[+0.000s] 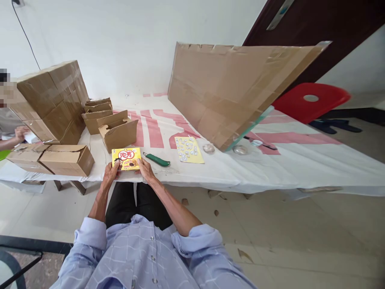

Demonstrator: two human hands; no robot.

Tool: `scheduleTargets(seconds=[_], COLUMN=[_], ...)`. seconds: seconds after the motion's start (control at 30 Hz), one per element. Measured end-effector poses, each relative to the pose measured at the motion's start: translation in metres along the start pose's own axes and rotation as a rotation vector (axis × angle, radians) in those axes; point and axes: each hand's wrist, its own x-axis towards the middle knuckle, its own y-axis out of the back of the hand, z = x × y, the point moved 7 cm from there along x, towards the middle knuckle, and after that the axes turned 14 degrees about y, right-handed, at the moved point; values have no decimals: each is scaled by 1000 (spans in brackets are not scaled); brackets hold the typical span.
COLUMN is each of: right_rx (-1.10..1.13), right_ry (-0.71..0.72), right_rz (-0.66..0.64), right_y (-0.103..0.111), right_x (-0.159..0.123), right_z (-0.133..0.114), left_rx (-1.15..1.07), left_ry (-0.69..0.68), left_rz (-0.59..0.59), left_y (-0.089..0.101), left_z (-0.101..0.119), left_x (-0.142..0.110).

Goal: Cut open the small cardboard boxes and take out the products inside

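Left hand and right hand: both partly closed, gripping opposite sides of a yellow box, thumbs over the printed face. Box located at the near edge of the bench, well left of centre; contact with the surface cannot be determined.

Box appearance: flat, rectangular, bright yellow. Large red characters outlined in white across the upper middle; dark-haired cartoon figure at lower left (partly under the left thumb); round brown pastries pictured at lower right.

Just right of the box: green-handled knife, lying flat. Beyond the box, an open carton, flaps raised; behind it to the left, more open cartons. Farther left, a closed carton and a tall taped stack. Another person's hand near the stack's far-left side.

Right of the knife: yellow sheet bearing small whitish pieces, then two roundish items, contents unclear. Behind these, a large cardboard panel, tilted. Red stool past the bench.
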Motion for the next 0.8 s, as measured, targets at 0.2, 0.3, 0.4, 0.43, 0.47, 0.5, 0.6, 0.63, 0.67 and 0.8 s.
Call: scheduleTargets(seconds=[0.2,0.3,0.4,0.43,0.47,0.5,0.6,0.63,0.67,0.8], right_rx=[-3,-3,-7,-9,-9,-10,-12,-10,-8,-26], right_ry=[89,246,382,419,455,489,576,598,616,672], right_rz=[-19,-23,-35,-46,-60,-75,-103,-107,-106,-98], right_y=[-2,-4,-8,-9,-11,-13,-18,-19,-21,-26], right_x=[9,23,35,37,39,40,39,38,38,35], right_z=[-26,-63,-106,-119,-131,-143,-168,-174,-179,-193], left_rx=[-27,-61,-95,-105,-113,-121,-138,-142,-144,-155], left_ry=[-126,-242,-351,-382,-409,-433,-492,-507,-521,-569], left_rz=[-12,-15,-7,-3,0,4,15,18,21,32], left_y=[-1,1,5,7,9,11,18,20,22,29], left_z=[27,58,92,103,112,121,139,143,146,155], left_x=[-2,-6,-13,-15,-18,-21,-31,-35,-39,-52])
